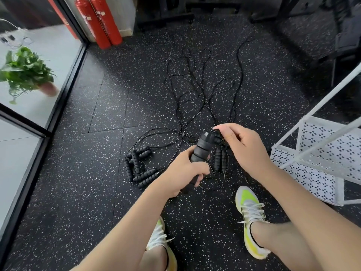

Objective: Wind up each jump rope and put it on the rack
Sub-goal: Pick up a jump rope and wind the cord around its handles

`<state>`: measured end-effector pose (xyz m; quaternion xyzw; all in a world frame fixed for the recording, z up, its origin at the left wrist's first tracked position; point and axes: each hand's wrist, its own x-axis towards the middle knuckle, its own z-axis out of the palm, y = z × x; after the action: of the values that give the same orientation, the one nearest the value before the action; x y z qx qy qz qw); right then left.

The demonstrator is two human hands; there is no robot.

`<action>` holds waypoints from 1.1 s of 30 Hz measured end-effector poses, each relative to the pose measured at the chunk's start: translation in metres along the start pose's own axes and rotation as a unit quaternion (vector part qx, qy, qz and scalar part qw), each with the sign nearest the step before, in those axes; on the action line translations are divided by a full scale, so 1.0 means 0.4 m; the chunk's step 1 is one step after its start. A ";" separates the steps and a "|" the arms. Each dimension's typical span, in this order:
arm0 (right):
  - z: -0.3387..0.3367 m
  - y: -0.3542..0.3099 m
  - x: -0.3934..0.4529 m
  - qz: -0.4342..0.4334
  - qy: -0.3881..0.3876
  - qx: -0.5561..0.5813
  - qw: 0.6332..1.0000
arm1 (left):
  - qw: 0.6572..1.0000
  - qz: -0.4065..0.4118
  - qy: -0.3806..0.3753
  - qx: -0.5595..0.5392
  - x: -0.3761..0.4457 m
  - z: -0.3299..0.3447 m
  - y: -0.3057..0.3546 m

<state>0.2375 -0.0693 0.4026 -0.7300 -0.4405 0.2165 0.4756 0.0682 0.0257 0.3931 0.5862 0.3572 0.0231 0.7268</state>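
Winding step: left hand [180, 172] gripped a handle [201, 148]; right hand [237, 142] pinched its cord [215, 130] at the tip. Next, looping cord round handles, judged. Rack [320, 157] stood right.

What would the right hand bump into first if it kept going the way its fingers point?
Probably the handles held by the left hand; the right hand points left at their top end, already at the cord there. Depth is unclear.

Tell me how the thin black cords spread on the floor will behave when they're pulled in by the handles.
The cords lie in loose, crossing loops, so they are probably floppy and apt to snag on each other. They look thin, so likely light. The ribbed handles in the left hand should grip well.
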 end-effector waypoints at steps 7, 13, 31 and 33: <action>-0.002 -0.002 -0.001 0.013 0.006 0.018 1.000 | 0.973 -0.050 -0.123 -0.190 -0.007 0.010 0.013; 0.003 0.004 0.002 0.001 0.033 -0.021 0.999 | 0.959 -0.045 -0.136 -0.244 -0.002 0.020 0.007; 0.133 -0.033 -0.099 -0.178 -0.065 -0.170 0.967 | 0.833 0.122 0.085 -0.533 0.027 -0.053 0.075; 0.137 -0.036 -0.104 -0.185 -0.077 -0.204 0.958 | 0.829 0.131 0.099 -0.535 0.035 -0.050 0.071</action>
<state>0.1695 -0.0748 0.3861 -0.6984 -0.6377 0.0866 0.3131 0.0787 0.0577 0.4097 0.1415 0.2786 0.3636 0.8776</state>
